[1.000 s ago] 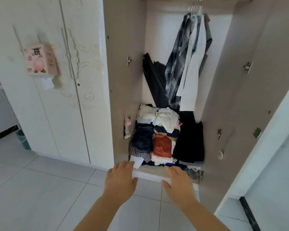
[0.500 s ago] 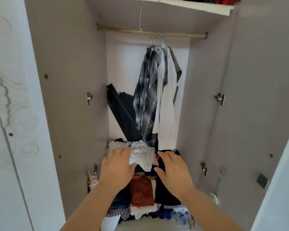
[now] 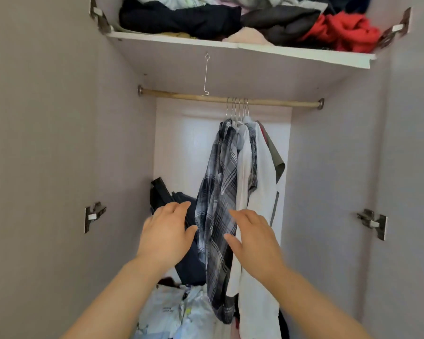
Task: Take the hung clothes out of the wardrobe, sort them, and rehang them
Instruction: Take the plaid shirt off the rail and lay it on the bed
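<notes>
Several garments hang bunched on wire hangers (image 3: 238,110) from a wooden rail (image 3: 181,96) inside the open wardrobe. A grey plaid shirt (image 3: 218,199) is at the front left of the bunch, a white shirt (image 3: 262,182) to its right, and an olive garment (image 3: 278,160) behind. My left hand (image 3: 167,234) is raised just left of the plaid shirt, fingers apart, holding nothing. My right hand (image 3: 253,241) is raised in front of the plaid and white shirts, fingers spread, empty.
A shelf (image 3: 279,53) above the rail carries piled dark, pink and red clothes (image 3: 343,33). One empty wire hook (image 3: 206,74) dangles left of the bunch. A dark bag (image 3: 171,199) leans at the back left. Folded clothes (image 3: 176,311) lie below. Door hinges (image 3: 372,222) jut from both side walls.
My view has risen from the floor to the hanging rail. Both hands have lifted from the folded pile up to the hanging shirts, still empty.
</notes>
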Available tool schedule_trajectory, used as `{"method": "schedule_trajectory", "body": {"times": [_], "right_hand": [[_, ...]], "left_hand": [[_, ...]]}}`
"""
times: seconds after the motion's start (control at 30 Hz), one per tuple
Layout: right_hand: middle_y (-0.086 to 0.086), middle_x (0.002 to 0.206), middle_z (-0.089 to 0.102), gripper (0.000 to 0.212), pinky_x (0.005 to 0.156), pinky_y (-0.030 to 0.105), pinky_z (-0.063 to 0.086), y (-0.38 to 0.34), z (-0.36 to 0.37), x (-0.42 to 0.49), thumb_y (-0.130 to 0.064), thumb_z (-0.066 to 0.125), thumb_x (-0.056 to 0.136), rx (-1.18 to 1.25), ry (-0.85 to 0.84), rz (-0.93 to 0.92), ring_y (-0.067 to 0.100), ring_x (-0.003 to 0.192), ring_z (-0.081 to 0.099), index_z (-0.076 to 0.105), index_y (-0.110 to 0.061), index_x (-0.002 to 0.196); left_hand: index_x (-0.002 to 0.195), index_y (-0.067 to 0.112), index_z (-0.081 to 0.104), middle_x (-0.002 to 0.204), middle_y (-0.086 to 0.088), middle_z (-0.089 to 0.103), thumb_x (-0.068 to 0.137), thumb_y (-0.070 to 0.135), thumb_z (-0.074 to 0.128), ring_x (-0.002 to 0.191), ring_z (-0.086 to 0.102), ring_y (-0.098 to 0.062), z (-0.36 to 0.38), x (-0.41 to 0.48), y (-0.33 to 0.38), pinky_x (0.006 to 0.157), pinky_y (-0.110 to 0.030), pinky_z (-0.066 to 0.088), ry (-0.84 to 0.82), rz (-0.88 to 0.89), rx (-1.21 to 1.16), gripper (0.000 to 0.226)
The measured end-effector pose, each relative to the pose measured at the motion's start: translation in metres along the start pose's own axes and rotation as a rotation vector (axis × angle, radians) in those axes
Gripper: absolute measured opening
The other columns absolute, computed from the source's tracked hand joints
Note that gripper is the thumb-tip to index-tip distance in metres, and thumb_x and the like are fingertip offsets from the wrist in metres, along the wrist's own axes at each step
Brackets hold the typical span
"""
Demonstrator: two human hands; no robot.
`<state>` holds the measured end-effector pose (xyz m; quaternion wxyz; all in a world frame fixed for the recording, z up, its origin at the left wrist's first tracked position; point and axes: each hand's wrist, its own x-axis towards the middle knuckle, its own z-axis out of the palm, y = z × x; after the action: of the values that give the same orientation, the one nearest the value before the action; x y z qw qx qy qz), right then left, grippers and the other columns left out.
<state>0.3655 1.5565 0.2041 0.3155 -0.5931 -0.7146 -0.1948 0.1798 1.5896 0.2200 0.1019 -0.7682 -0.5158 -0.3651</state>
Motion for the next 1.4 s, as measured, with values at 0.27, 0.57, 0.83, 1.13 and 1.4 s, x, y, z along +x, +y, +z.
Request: {"method": "schedule_trajectory", "body": {"times": [0.27,0.57,0.83,1.13,1.4], "right_hand": [[0.003,0.138,0.04,0.052,0.105,0.031,0.028,0.028,0.007,0.151,-0.033,0.049,0.094,0.044,0.176,-0.085,0.021,0.126,0.035,0.033,-0.018,0.141],[0.007,0.135,0.042,0.049,0.1,0.035,0.029,0.031,0.023,0.304,-0.027,0.053,0.091,-0.006,0.383,-0.099,0.026,0.123,0.036,0.039,-0.015,0.136],[0.008,0.141,0.035,0.046,0.103,0.031,0.026,0.057,0.05,0.395,-0.019,0.046,0.095,-0.097,0.387,-0.077,0.026,0.127,0.033,0.035,-0.012,0.139],[0.007,0.132,0.05,0.04,0.096,0.038,0.039,0.156,0.05,0.416,-0.024,0.048,0.093,-0.271,0.451,-0.062,0.026,0.12,0.045,0.047,-0.01,0.131],[0.003,0.12,0.06,0.039,0.09,0.04,0.04,0.194,0.064,0.453,-0.036,0.052,0.09,-0.339,0.539,-0.101,0.028,0.109,0.053,0.054,-0.018,0.124]], "left_hand": [[0.14,0.022,0.033,0.14,-0.002,0.041,0.091,0.035,0.05,0.128,0.035,-0.023,0.013,0.127,-0.012,0.1,-0.036,0.033,0.189,-0.011,-0.065,0.054],[0.14,0.021,0.034,0.141,-0.001,0.04,0.091,0.034,0.051,0.129,0.035,-0.021,0.047,0.257,-0.04,0.102,-0.035,0.032,0.317,0.075,-0.198,0.053],[0.14,0.025,0.033,0.141,0.004,0.039,0.091,0.037,0.049,0.129,0.034,-0.015,0.093,0.326,-0.062,0.104,-0.032,0.031,0.333,0.147,-0.267,0.053],[0.14,0.027,0.032,0.139,0.006,0.04,0.091,0.039,0.048,0.128,0.034,-0.012,0.129,0.355,-0.079,0.106,-0.031,0.031,0.319,0.168,-0.219,0.053],[0.139,0.028,0.033,0.139,0.005,0.04,0.09,0.038,0.05,0.127,0.036,-0.015,0.133,0.391,-0.064,0.102,-0.031,0.031,0.378,0.141,-0.125,0.053]]}}
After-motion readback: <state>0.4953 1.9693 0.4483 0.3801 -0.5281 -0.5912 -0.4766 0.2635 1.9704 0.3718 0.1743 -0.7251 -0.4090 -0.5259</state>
